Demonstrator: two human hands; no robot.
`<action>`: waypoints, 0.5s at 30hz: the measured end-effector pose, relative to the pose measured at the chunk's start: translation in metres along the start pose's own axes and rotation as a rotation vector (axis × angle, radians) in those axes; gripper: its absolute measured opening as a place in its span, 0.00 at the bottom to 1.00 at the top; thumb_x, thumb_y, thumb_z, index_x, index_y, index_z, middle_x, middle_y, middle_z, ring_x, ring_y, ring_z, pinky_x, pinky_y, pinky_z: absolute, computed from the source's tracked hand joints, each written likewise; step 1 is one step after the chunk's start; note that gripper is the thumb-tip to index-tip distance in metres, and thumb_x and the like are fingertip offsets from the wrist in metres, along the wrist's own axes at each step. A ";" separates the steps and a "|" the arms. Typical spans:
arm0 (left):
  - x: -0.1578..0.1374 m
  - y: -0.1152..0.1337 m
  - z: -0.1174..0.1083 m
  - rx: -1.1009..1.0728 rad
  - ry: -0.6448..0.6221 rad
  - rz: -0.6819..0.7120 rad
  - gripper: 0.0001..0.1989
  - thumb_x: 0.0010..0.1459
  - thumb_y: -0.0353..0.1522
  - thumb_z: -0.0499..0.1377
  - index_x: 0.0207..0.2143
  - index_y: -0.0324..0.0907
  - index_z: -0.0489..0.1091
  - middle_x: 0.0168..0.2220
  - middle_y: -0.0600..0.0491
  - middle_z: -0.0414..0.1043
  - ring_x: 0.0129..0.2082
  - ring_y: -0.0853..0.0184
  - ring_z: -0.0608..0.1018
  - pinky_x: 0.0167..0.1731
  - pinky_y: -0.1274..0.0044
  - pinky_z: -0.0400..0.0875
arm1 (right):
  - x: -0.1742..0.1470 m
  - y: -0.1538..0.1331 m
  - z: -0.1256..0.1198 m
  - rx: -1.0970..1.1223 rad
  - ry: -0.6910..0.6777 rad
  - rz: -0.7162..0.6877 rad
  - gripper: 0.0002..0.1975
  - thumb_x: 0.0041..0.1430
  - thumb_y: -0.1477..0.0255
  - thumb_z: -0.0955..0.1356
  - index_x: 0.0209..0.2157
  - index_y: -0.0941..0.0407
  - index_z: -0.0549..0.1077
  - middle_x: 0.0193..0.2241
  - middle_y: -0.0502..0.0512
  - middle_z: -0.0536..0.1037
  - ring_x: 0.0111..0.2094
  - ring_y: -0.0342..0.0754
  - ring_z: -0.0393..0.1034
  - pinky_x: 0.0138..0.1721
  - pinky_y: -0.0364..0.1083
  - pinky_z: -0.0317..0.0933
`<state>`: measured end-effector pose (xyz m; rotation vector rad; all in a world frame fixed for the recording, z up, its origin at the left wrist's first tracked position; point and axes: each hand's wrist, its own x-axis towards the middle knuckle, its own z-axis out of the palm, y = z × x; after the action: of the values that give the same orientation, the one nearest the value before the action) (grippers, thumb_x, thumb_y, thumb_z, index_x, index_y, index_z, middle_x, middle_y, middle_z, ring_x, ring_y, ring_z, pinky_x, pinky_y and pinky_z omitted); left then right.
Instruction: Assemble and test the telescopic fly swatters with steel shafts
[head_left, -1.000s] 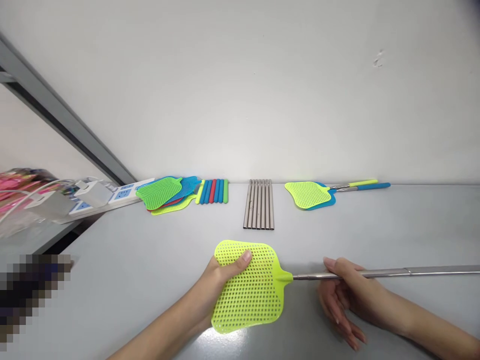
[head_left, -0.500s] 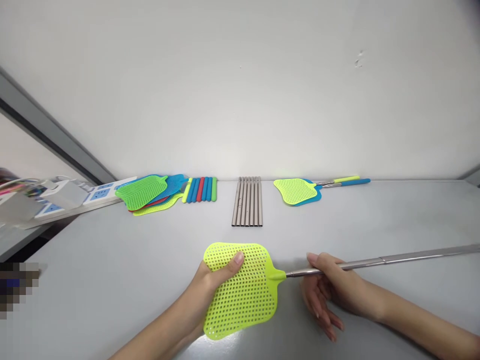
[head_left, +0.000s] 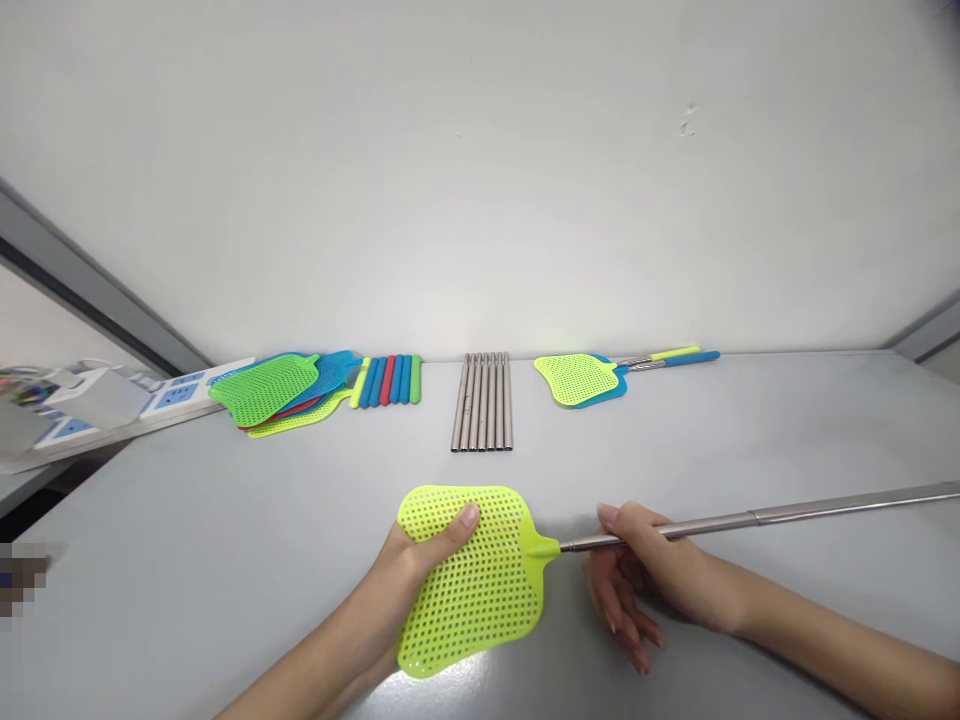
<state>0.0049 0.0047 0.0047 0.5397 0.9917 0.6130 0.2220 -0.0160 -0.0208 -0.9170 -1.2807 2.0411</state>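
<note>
My left hand [head_left: 409,570] grips the yellow-green perforated head of a fly swatter [head_left: 484,595], its thumb pressed on the front face and its fingers hidden behind. From the head's neck a silver telescopic rod [head_left: 817,507] runs out to the right, extended past the picture's edge. My right hand [head_left: 652,560] has this rod between thumb and index finger, close to the neck; its other fingers hang loosely bent below. The far end of the rod is out of sight.
Along the wall lie stacked swatter heads [head_left: 266,388], a row of coloured handles [head_left: 386,381], several metal tubes [head_left: 482,405] and two whole fly swatters [head_left: 581,380]. A white power strip [head_left: 180,395] rests at the left on the grey table [head_left: 225,540].
The whole scene has shifted slightly left as the view turned a little. Both hands keep the same hold on the swatter.
</note>
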 end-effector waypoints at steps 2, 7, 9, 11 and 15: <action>0.000 0.000 -0.001 -0.002 -0.013 0.000 0.21 0.49 0.37 0.56 0.46 0.38 0.64 0.37 0.42 0.71 0.34 0.58 0.74 0.34 0.68 0.66 | 0.000 0.000 0.000 -0.003 0.000 -0.006 0.33 0.58 0.58 0.47 0.14 0.63 0.66 0.08 0.52 0.64 0.09 0.40 0.60 0.10 0.37 0.50; 0.001 0.002 -0.003 -0.020 -0.059 -0.016 0.20 0.50 0.36 0.55 0.46 0.39 0.64 0.38 0.42 0.70 0.35 0.57 0.73 0.37 0.65 0.64 | 0.000 0.003 -0.002 0.012 -0.008 -0.011 0.33 0.58 0.59 0.47 0.15 0.64 0.67 0.08 0.53 0.65 0.10 0.40 0.60 0.10 0.36 0.50; 0.001 0.005 -0.003 -0.035 -0.082 -0.052 0.19 0.51 0.36 0.54 0.45 0.38 0.64 0.38 0.41 0.70 0.35 0.57 0.73 0.38 0.65 0.64 | 0.001 0.004 -0.003 0.028 0.008 -0.015 0.32 0.58 0.59 0.49 0.16 0.64 0.67 0.09 0.53 0.66 0.10 0.39 0.61 0.09 0.36 0.51; 0.002 0.008 -0.003 -0.052 -0.100 -0.089 0.19 0.51 0.36 0.54 0.45 0.37 0.65 0.37 0.41 0.70 0.35 0.57 0.74 0.38 0.65 0.64 | 0.003 0.005 -0.004 0.057 0.025 -0.018 0.30 0.58 0.58 0.50 0.16 0.63 0.66 0.10 0.53 0.66 0.10 0.39 0.61 0.08 0.36 0.51; 0.005 0.012 -0.003 -0.078 -0.108 -0.098 0.19 0.51 0.36 0.54 0.44 0.36 0.65 0.36 0.41 0.71 0.35 0.57 0.74 0.38 0.67 0.64 | 0.006 0.004 -0.005 0.119 0.072 -0.023 0.27 0.57 0.59 0.52 0.16 0.62 0.64 0.09 0.50 0.63 0.10 0.40 0.61 0.07 0.36 0.50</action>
<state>0.0017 0.0166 0.0087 0.4482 0.8836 0.5278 0.2225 -0.0105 -0.0272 -0.9089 -1.1141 2.0241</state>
